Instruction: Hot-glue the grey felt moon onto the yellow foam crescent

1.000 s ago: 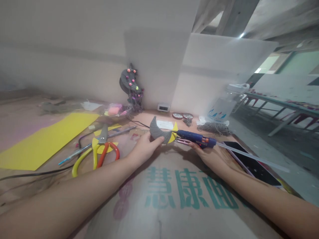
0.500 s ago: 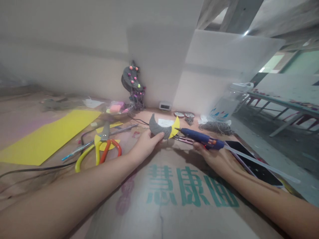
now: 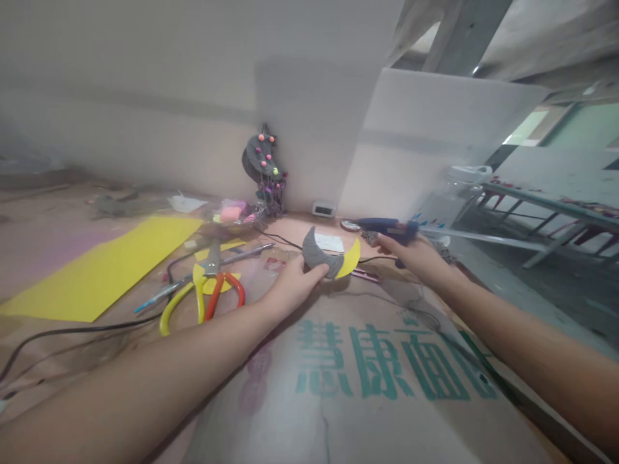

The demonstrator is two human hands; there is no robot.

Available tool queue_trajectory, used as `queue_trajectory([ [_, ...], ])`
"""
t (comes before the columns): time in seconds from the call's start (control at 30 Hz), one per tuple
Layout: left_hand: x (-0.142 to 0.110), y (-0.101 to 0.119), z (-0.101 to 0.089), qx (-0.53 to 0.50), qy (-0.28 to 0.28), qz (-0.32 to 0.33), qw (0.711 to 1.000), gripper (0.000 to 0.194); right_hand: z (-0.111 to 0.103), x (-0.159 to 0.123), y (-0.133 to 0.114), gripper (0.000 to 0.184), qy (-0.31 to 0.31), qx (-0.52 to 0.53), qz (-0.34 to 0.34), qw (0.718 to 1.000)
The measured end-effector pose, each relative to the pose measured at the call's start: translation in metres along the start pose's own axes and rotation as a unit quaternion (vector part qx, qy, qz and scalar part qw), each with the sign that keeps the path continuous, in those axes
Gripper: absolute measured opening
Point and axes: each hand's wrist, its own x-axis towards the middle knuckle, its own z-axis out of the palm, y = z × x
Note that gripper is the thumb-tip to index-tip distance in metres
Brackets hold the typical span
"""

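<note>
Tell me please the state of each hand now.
Left hand: closed, holding the grey-and-yellow crescent.
Right hand: closed around the blue glue gun.

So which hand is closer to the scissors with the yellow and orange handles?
Left. The left hand, holding the gray-and-yellow crescent, is to the right of the scissors; the right hand, holding the blue glue gun, is much farther right.

Mid-frame, I see a tips-up crescent (image 3: 333, 264), grey-wrapped, its right end yellow; farther right, a blurred blue glue gun (image 3: 389, 227).
</note>
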Motion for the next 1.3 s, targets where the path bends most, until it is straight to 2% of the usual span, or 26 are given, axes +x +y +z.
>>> queue_trajectory([
  [0.07, -0.001, 0.002, 0.000, -0.002, 0.000, -0.007, 1.000, 0.014, 0.010, 0.026, 0.006, 0.035, -0.002, -0.038, -0.024, 0.999],
  [0.17, -0.002, 0.004, 0.000, -0.003, -0.004, -0.018, 1.000, 0.015, 0.033, 0.054, 0.013, 0.035, -0.019, -0.065, -0.013, 0.998],
  [0.33, 0.001, -0.003, 0.001, -0.034, 0.004, -0.005, 0.999, 0.023, 0.068, 0.066, 0.021, 0.031, -0.055, -0.075, 0.015, 0.996],
  [0.4, 0.002, -0.006, 0.001, -0.060, 0.014, -0.008, 0.998, 0.028, 0.071, 0.066, 0.023, 0.032, -0.056, -0.083, 0.016, 0.995],
  [0.5, 0.003, -0.007, 0.001, -0.072, 0.023, -0.007, 0.997, 0.031, 0.061, 0.065, 0.026, 0.033, -0.060, -0.087, -0.004, 0.994],
  [0.63, 0.003, -0.003, -0.002, -0.051, 0.041, -0.018, 0.998, 0.031, 0.034, 0.045, 0.025, 0.034, -0.046, -0.083, -0.048, 0.994],
  [0.77, 0.003, 0.000, -0.001, -0.086, 0.040, -0.013, 0.995, 0.028, 0.017, 0.001, 0.007, 0.037, -0.006, -0.112, -0.072, 0.991],
  [0.8, 0.003, 0.000, -0.001, -0.107, 0.039, -0.012, 0.993, 0.035, 0.017, -0.011, -0.001, 0.036, -0.014, -0.111, -0.083, 0.990],
  [0.9, 0.002, 0.000, -0.001, -0.138, 0.049, -0.017, 0.989, 0.071, 0.023, -0.045, -0.026, 0.030, -0.094, -0.096, -0.159, 0.978],
  [0.97, 0.002, -0.001, -0.001, -0.128, 0.054, -0.014, 0.990, 0.079, 0.033, -0.060, -0.035, 0.041, -0.155, -0.098, -0.230, 0.956],
  [1.0, 0.002, -0.002, -0.002, -0.117, 0.053, -0.009, 0.992, 0.075, 0.039, -0.065, -0.036, 0.049, -0.185, -0.099, -0.245, 0.947],
  [1.07, 0.003, -0.005, -0.002, -0.088, 0.042, 0.003, 0.995, 0.054, 0.051, -0.071, -0.033, 0.052, -0.183, -0.083, -0.254, 0.946],
  [1.13, 0.003, -0.007, -0.002, -0.046, 0.033, 0.020, 0.998, 0.034, 0.059, -0.073, -0.026, 0.033, -0.164, -0.052, -0.259, 0.950],
  [1.2, 0.002, -0.010, -0.002, 0.009, 0.028, 0.052, 0.998, 0.025, 0.063, -0.074, -0.019, 0.017, -0.147, -0.021, -0.265, 0.953],
  [1.3, -0.001, -0.010, -0.001, 0.081, 0.012, 0.093, 0.992, 0.025, 0.061, -0.077, -0.014, 0.017, -0.124, 0.009, -0.261, 0.957],
])
